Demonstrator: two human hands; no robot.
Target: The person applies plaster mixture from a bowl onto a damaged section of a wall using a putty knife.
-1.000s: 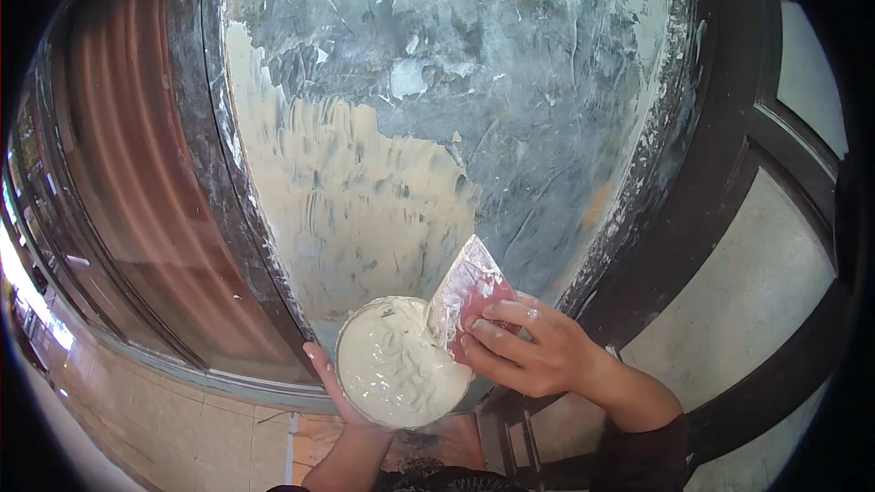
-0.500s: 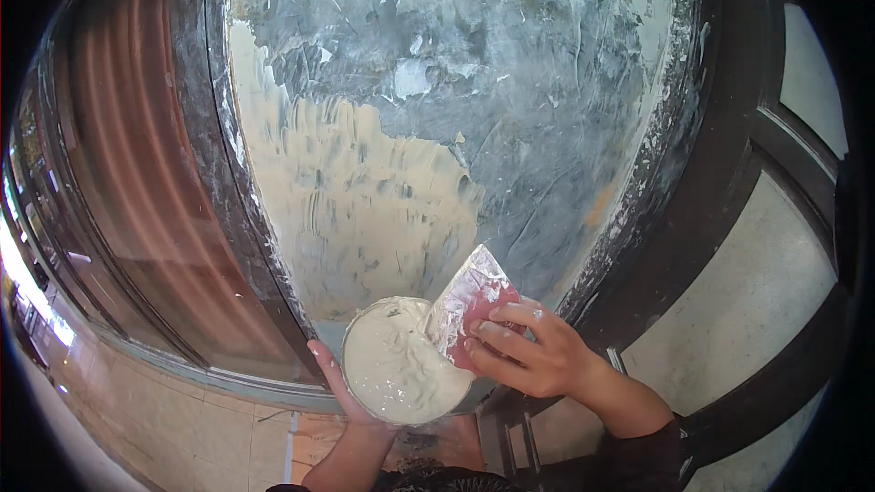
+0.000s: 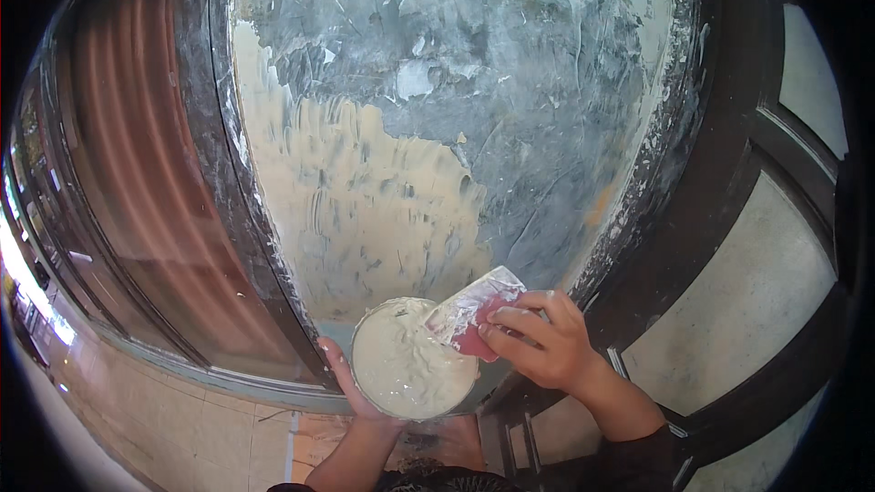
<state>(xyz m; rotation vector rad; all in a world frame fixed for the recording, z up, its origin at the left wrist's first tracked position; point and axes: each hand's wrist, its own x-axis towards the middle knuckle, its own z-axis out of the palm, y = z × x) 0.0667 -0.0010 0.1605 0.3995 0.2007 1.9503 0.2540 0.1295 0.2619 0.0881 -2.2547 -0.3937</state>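
My left hand [image 3: 351, 387] holds a round tub of off-white putty [image 3: 401, 374] from its left side and underneath, thumb up along the wall. Most of its fingers are hidden below the tub. In my right hand [image 3: 547, 337] is a pink putty scraper [image 3: 481, 312], its flat blade smeared with white paste. The blade's lower left corner is at the putty, over the tub's right rim. Ahead stands a grey wall panel [image 3: 538, 146], with a rough patch of cream putty [image 3: 365, 200] spread over its lower left part.
A dark frame spattered with white [image 3: 661, 146] edges the panel on the right. To the left is a glazed window with a reddish-brown curtain [image 3: 137, 128]. Dark wood with pale panes [image 3: 729, 292] stands at the right. Pale floor tiles [image 3: 200, 437] lie at the lower left.
The scraper has tilted over to the right, its blade lying flatter across the tub's rim. My right hand has turned with it. The tub has shifted slightly right.
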